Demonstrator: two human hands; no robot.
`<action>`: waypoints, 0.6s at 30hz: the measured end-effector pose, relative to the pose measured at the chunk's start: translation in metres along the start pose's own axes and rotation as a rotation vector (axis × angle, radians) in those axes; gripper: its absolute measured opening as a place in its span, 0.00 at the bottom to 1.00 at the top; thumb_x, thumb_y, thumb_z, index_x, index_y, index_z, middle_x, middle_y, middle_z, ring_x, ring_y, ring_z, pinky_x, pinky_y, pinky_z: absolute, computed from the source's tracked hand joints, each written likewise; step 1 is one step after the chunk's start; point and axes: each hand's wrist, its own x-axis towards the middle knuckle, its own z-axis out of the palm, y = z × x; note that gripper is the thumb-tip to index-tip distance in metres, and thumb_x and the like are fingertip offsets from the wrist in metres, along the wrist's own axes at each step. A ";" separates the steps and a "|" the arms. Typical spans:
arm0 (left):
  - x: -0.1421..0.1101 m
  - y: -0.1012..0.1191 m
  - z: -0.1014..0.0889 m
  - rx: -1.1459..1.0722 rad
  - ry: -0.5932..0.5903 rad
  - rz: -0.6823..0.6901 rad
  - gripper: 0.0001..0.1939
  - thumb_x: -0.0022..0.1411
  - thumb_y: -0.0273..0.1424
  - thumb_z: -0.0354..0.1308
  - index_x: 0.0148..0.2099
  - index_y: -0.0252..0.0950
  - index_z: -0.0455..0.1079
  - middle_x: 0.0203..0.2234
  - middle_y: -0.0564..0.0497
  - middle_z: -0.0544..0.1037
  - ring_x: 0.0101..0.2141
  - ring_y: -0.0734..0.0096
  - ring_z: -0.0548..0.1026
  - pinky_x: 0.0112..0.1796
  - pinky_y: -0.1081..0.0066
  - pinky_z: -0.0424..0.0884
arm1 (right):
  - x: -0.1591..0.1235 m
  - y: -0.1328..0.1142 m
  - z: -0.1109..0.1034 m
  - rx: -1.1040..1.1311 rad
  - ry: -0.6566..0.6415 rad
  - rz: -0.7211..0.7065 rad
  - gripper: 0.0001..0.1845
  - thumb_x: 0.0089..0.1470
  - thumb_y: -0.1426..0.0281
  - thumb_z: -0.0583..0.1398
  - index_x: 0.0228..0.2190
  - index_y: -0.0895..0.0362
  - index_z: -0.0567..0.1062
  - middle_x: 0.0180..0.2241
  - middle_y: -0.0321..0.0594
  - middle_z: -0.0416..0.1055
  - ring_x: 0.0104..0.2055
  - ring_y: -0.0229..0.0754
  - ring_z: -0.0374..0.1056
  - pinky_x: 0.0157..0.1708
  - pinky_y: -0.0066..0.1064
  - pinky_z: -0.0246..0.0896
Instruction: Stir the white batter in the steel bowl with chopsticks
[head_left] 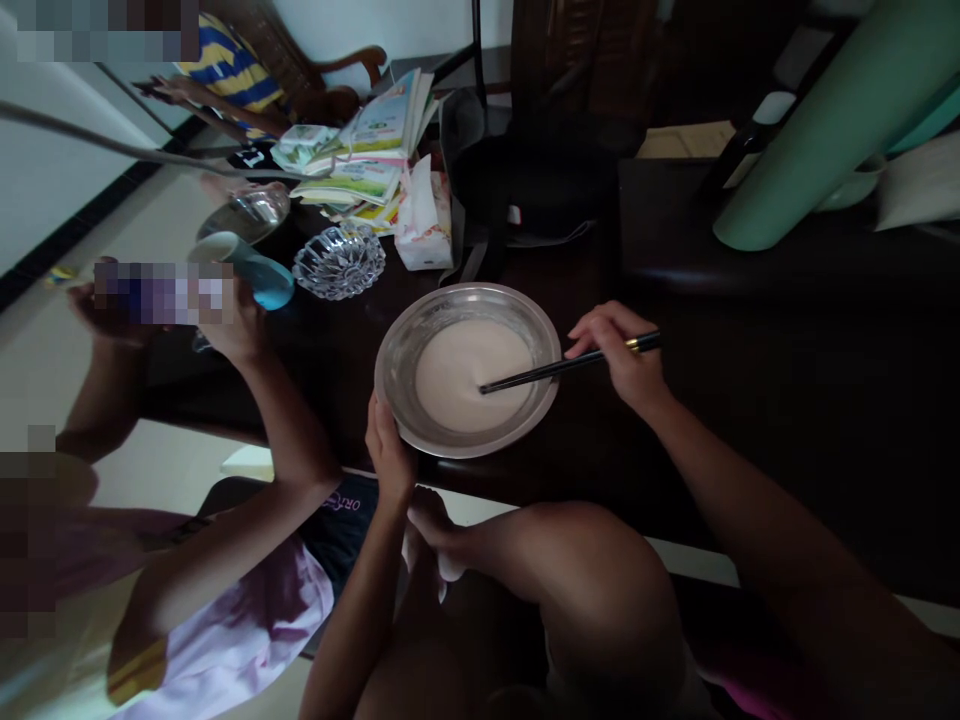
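Observation:
A wide metal bowl stands on the dark table, holding a smooth off-white liquid batter. My left hand grips the bowl's near left rim, its fingers against the outer wall. Over the right side, my right hand is closed around a pair of black chopsticks with a gold band. Their tips dip into the batter near the middle, where its surface is slightly swirled. The chopsticks slant down across the bowl's right rim.
Behind the bowl are a tissue pack, a cut-glass dish, a blue cup and stacked books. A dark bag lies at the back; a green cylinder is at right. At left, another person holds a phone.

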 end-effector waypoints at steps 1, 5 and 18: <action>0.000 -0.001 0.000 0.002 0.002 0.001 0.31 0.68 0.53 0.45 0.57 0.35 0.73 0.51 0.44 0.77 0.56 0.57 0.70 0.58 0.62 0.63 | 0.000 0.000 0.001 -0.025 -0.069 -0.017 0.16 0.63 0.58 0.57 0.30 0.53 0.78 0.24 0.33 0.76 0.28 0.37 0.73 0.31 0.33 0.67; 0.000 -0.002 0.000 -0.018 0.001 0.003 0.31 0.68 0.52 0.45 0.58 0.35 0.72 0.52 0.44 0.77 0.56 0.58 0.71 0.58 0.63 0.63 | 0.000 -0.001 0.001 -0.142 -0.107 -0.070 0.16 0.61 0.57 0.59 0.28 0.52 0.79 0.28 0.36 0.78 0.33 0.40 0.73 0.36 0.36 0.68; 0.000 -0.003 -0.001 -0.018 -0.019 0.004 0.29 0.69 0.50 0.45 0.56 0.34 0.73 0.53 0.44 0.76 0.58 0.58 0.69 0.60 0.62 0.62 | 0.001 0.000 -0.001 -0.040 0.039 -0.012 0.20 0.64 0.56 0.56 0.27 0.53 0.78 0.23 0.34 0.75 0.27 0.38 0.72 0.31 0.33 0.67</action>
